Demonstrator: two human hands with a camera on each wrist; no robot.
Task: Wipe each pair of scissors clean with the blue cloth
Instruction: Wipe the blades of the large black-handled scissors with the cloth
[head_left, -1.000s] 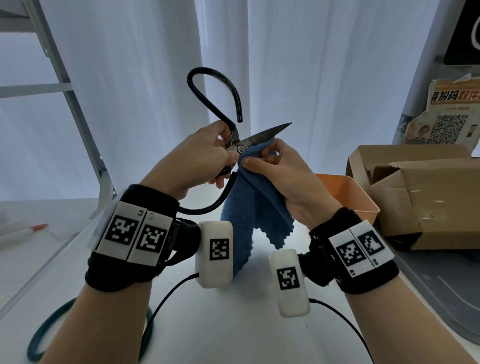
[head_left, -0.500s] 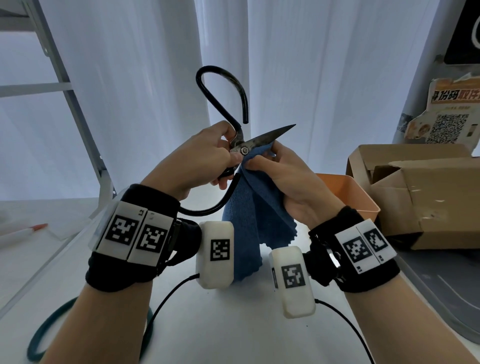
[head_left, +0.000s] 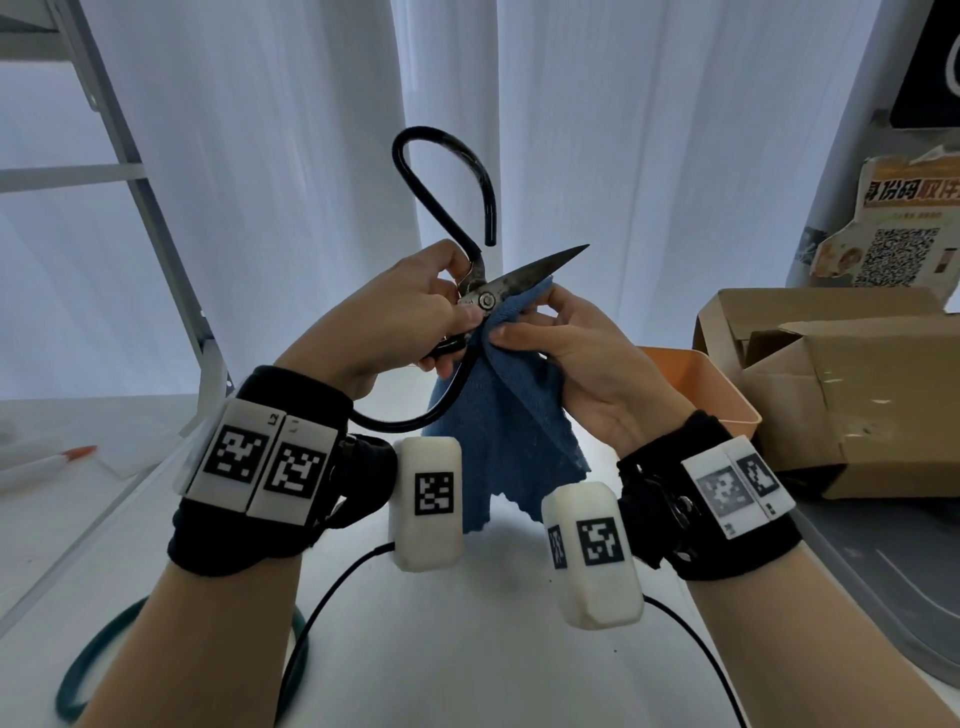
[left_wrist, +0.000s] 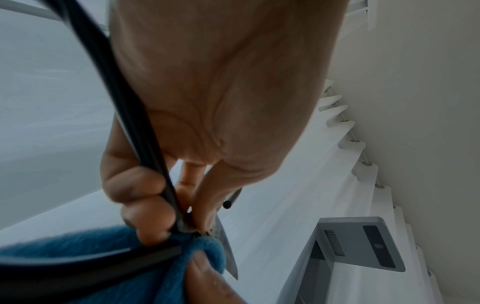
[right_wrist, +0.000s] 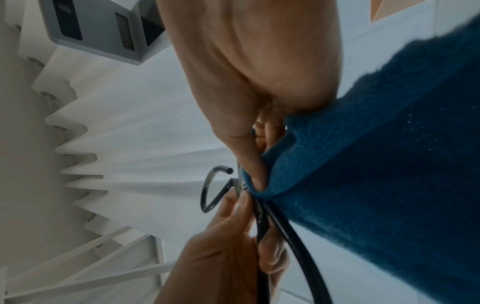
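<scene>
While left hand (head_left: 400, 317) grips scissors (head_left: 511, 283) | right hand (head_left: 576, 358) pinches blue cloth (head_left: 511, 415)

Black-handled scissors (head_left: 485, 299), dark blades shut and pointing up-right, with the blue cloth (head_left: 511, 415) wrapped beneath, hanging down.

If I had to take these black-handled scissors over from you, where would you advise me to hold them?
Take the scissors by the upper handle loop, reaching in from above. It arcs free above the left hand, while the pointed blade tip aims right and the blade base is wrapped in the blue cloth pinched by the right hand.
</scene>
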